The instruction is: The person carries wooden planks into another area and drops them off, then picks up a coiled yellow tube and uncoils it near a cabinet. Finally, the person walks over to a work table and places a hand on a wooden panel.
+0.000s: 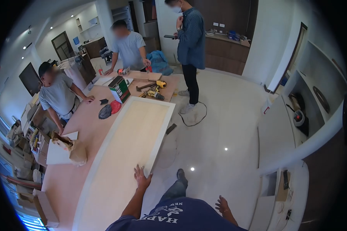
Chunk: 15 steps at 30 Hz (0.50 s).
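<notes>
My left hand (142,177) lies on the right edge of a long pale wooden panel with a white border (137,125), fingers spread, gripping nothing. My right hand (222,205) hangs in the air over the floor beside my body, fingers apart and holding nothing. The panel rests on a brown worktable (71,183). Beyond its far end are a yellow cordless drill (155,94), a hammer (144,86) and a green and white box (120,89). A red and grey cloth-like bundle (115,107) sits left of the panel.
A brown paper bag (77,151) stands on a white board at the table's left. Two people in grey shirts lean on the table; another person (191,38) stands behind with a phone. A black cable loop (192,125) lies on the floor. White shelving (275,138) lines the right.
</notes>
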{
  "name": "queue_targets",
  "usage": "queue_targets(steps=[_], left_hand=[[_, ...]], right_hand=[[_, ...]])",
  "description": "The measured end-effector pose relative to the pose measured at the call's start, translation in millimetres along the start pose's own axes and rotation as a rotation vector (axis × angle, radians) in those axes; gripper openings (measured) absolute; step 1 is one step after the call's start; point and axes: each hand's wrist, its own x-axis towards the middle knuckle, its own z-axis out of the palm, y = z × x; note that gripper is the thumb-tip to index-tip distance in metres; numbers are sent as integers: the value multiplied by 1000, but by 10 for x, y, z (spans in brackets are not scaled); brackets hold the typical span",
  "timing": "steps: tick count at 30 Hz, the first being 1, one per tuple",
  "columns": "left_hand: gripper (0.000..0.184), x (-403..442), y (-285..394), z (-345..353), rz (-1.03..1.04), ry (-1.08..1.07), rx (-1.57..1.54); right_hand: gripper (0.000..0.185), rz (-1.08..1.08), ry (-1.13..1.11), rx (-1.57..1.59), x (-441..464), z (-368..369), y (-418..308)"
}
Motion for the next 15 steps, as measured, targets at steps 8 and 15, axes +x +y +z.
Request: queue_targets(steps=[8, 15], left_hand=[[89, 1471, 695, 596, 3, 50, 29], [91, 2777, 1308, 799, -28, 23, 33]], right_hand=[[73, -170, 80, -606, 835, -6, -1390], [69, -196, 109, -930, 1260, 34, -2188]])
